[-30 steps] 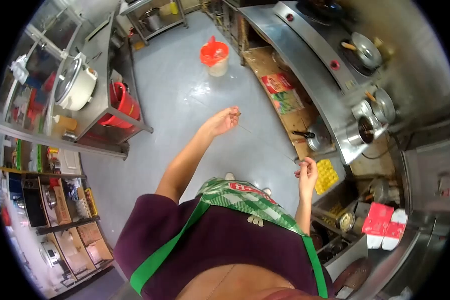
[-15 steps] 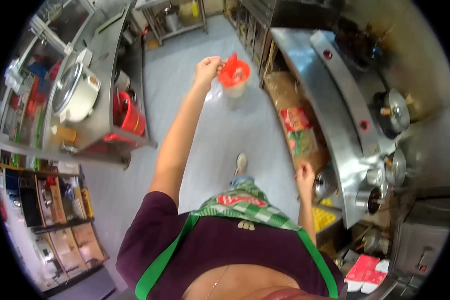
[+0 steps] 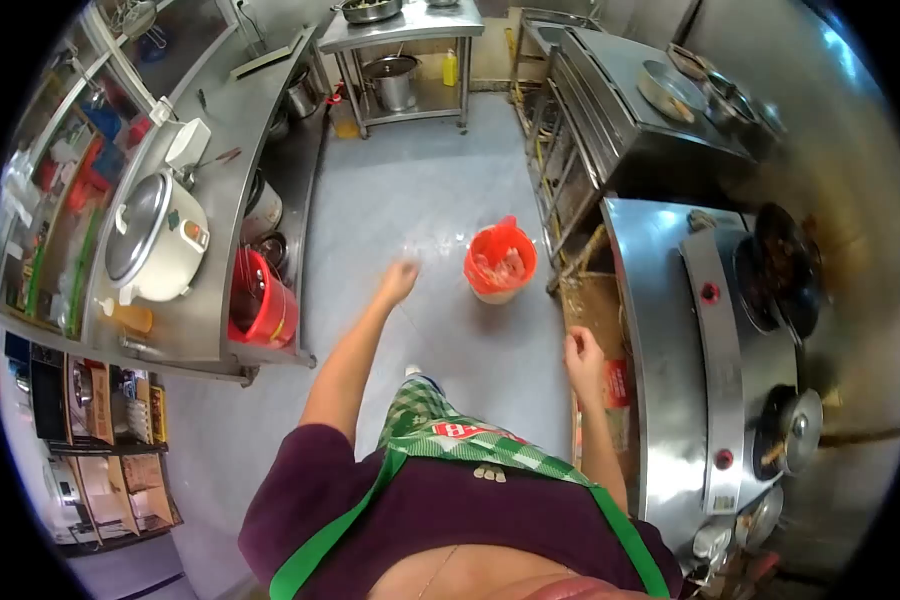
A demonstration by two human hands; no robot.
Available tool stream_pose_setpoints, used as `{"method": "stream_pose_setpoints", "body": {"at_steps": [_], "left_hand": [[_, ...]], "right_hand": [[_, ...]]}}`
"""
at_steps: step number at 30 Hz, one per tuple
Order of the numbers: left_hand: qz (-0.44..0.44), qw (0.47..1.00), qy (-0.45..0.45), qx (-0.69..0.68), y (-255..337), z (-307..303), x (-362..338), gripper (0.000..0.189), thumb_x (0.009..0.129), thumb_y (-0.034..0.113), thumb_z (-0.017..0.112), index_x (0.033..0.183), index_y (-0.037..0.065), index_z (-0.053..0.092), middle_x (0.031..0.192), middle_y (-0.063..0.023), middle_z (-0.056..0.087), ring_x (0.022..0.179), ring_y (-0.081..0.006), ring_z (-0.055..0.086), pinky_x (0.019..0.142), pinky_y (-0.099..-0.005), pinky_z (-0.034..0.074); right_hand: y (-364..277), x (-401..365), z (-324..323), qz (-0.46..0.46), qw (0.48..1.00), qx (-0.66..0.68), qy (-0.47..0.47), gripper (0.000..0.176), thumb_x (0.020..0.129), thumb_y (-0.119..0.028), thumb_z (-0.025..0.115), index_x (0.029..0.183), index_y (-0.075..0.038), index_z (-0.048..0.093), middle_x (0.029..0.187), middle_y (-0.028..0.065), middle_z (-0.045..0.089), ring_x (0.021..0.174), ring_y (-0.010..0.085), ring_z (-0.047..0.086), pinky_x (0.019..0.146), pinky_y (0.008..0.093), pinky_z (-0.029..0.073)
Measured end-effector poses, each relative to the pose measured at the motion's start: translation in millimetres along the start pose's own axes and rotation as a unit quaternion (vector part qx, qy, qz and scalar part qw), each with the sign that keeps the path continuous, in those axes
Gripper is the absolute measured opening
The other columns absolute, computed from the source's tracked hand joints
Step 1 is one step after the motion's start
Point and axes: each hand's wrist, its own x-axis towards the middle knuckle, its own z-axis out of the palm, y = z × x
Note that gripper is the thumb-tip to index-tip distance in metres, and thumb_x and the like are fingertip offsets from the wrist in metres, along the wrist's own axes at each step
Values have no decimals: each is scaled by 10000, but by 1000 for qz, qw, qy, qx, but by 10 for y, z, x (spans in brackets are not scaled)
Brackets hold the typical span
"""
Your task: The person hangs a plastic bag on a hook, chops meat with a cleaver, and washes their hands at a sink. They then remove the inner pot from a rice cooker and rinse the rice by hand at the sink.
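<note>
My left hand (image 3: pixel 400 282) is held out over the grey floor, to the left of a bin (image 3: pixel 495 296) lined with a red plastic bag (image 3: pixel 482 246). Pale scraps show inside the bag. Motion smears the fingers of this hand, and no object can be made out in them. Nearer my body on the right, my right hand (image 3: pixel 583 358) has its fingers curled in, with nothing seen in them. It hangs beside the front edge of the steel stove (image 3: pixel 660 390), apart from the bin.
A steel counter (image 3: pixel 210 130) on the left carries a large rice cooker (image 3: pixel 175 240); a red bucket (image 3: pixel 275 310) stands beneath. Pans and a wok (image 3: pixel 785 265) sit along the stove. At the back is a steel table (image 3: pixel 400 30) with a pot (image 3: pixel 392 85) below.
I have stepped forward, and the bin now appears nearer. My left hand, beside the bin's rim before, is now lower and apart from it. My right hand has moved up along the stove.
</note>
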Motion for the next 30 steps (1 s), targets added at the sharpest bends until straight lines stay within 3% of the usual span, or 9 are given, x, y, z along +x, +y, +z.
{"method": "stream_pose_setpoints", "body": {"at_steps": [3,6,10,14,17,20,24,28,30], "left_hand": [[-164,963,-137,163,-1485,-406,-639,271,801,259,533,923,25,598,873,-170,608,803,-296,579,715,-365,454],[-340,883,-238,221,-2547,-958,-1162,262,798,264,524,877,23,589,818,-152,599,739,-269,568,663,-349,450],[-490,818,-258,157,-2849,-1441,-589,260,794,271,512,815,20,577,746,-128,588,653,-234,554,593,-327,444],[-418,874,-229,94,-2980,-1317,1044,271,790,278,500,754,17,565,673,-104,577,567,-200,539,524,-305,439],[-308,935,-175,-31,-3005,-872,2722,287,788,283,491,708,15,556,618,-86,569,503,-173,528,472,-288,435],[-266,926,-128,-236,-2433,-443,4074,280,806,293,519,813,18,572,658,-56,589,537,-123,543,422,-252,400],[-245,909,-241,-235,-1090,-407,5319,289,813,294,534,960,48,572,844,-63,616,676,-117,575,548,-238,438],[-304,890,-280,-194,-921,-303,6288,269,820,283,526,953,54,575,840,-62,620,675,-118,577,545,-236,439],[-307,891,-278,-186,-1203,-201,6913,251,823,269,513,944,58,575,817,-58,621,660,-119,576,533,-235,439]], "right_hand": [[-73,903,614,-156,983,-94,28,148,811,-88,523,912,16,554,720,71,577,601,123,533,550,257,431],[-590,1586,1125,-129,989,-72,25,154,791,-87,526,909,10,550,748,123,586,632,178,561,585,281,440],[-369,2624,1810,-129,986,-97,31,153,789,-117,517,894,-13,557,747,130,585,638,207,568,585,299,442],[-813,3454,2015,-88,988,-118,45,199,793,-153,492,912,-13,570,796,164,594,708,311,577,649,368,456],[-874,4037,1934,-56,983,-129,121,153,786,-115,523,896,-20,569,731,130,589,604,228,563,568,310,443],[-767,4519,1721,-65,963,-169,200,154,791,-114,523,901,-17,567,726,142,585,602,194,558,573,298,439],[-502,5259,1490,-32,947,-164,275,142,818,-130,521,909,-30,565,675,81,573,555,136,535,510,261,436],[-121,6342,1622,-14,957,-126,262,125,846,-130,497,903,-31,546,647,28,533,459,69,467,408,210,383],[-316,6956,1831,11,973,-66,220,153,822,-127,506,925,-25,556,702,93,572,603,156,545,546,260,428]]}}
